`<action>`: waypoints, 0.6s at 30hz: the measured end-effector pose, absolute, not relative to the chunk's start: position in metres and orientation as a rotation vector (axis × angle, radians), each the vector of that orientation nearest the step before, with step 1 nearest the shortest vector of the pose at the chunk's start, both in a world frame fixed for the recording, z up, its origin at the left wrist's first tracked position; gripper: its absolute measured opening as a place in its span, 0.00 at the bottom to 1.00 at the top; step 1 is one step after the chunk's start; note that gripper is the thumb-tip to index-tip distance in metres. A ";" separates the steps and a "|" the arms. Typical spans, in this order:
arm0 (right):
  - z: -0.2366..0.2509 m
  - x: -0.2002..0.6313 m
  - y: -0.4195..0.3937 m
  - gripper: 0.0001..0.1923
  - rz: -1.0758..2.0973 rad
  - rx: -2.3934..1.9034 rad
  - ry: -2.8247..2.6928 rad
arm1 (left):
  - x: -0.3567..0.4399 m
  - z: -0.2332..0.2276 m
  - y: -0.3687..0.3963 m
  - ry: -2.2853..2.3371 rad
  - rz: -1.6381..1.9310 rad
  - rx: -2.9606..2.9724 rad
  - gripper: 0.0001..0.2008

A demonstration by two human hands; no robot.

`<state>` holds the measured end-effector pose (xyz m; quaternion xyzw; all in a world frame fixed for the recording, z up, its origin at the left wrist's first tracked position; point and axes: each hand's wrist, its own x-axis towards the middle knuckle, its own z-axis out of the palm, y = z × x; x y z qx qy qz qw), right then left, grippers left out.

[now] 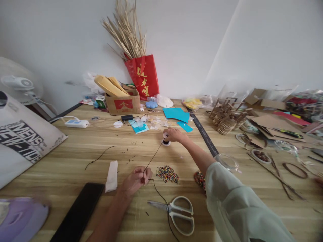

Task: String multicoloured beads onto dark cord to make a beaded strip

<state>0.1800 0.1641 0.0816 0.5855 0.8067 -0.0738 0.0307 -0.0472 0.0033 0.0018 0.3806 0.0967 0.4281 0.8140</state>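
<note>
My left hand (138,178) is closed in a pinch on a black cord (154,155). The cord runs up from it, fairly straight, to a small spool (166,142) with pale rims and black cord wound on it. My right hand (173,134) grips that spool by its top on the wooden table. From my left hand a loose length of cord trails down across the white-handled scissors (180,212), which lie with blades pointing left. A heap of multicoloured beads (167,174) lies right of my left hand.
A black phone-like slab (78,213) and folded white tissue (111,176) lie to the left, near short black cord scraps. Blue paper (176,114), a cardboard box (123,103) and a red bag (145,76) stand behind. Small woven baskets (227,117) are at the right.
</note>
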 end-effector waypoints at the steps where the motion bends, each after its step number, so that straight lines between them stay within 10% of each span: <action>1: 0.083 0.181 0.164 0.24 -0.245 1.760 2.531 | -0.047 0.002 0.003 0.179 0.919 0.829 0.13; 7: 0.093 0.189 0.158 0.32 -0.323 1.736 2.665 | -0.047 0.002 0.001 0.127 0.912 0.871 0.12; 18: 0.077 0.174 0.104 0.10 -1.151 1.979 2.577 | -0.046 -0.001 0.002 0.159 0.905 0.896 0.12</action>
